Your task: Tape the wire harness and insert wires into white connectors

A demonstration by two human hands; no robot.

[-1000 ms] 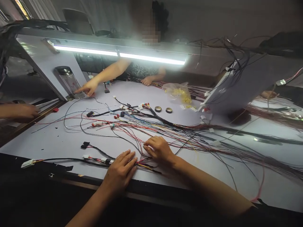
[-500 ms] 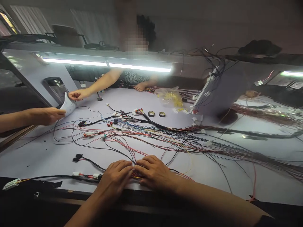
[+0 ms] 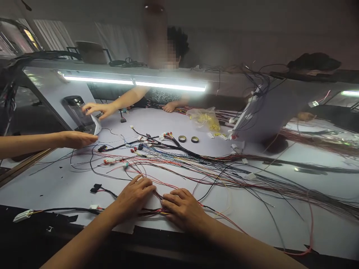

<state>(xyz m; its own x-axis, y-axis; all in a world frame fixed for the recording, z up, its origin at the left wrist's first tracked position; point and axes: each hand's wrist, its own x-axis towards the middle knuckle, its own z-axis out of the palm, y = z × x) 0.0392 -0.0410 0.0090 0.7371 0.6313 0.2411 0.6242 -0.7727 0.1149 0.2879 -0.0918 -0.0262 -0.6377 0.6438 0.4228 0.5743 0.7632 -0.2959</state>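
My left hand (image 3: pixel 136 196) is closed around a bundle of thin wires (image 3: pixel 158 195) close to the table's front edge. A short way to the right, my right hand (image 3: pixel 183 209) has its fingers curled over the same bundle. Red, black and yellow strands show between and below the two hands; the fingertips are partly hidden. Left of my left hand lie a black connector (image 3: pixel 96 188) on a short lead and a white connector (image 3: pixel 24 215) on a black-sleeved cable. Beyond my hands, a loose wire harness (image 3: pixel 193 151) with several small connectors spreads across the table.
Two tape rolls (image 3: pixel 182 139) and a bag of yellow parts (image 3: pixel 206 118) lie farther back. A co-worker's hand (image 3: pixel 101 109) hovers by a clear bottle (image 3: pixel 80 114) and a white sheet (image 3: pixel 97 125). Another person's hand (image 3: pixel 77 139) reaches in from the left. A lamp (image 3: pixel 134 83) spans the table.
My hands have moved apart, the left one leftward, baring wires between them. The co-worker's hand across the table has opened off the white sheet. The whole view has shifted slightly.
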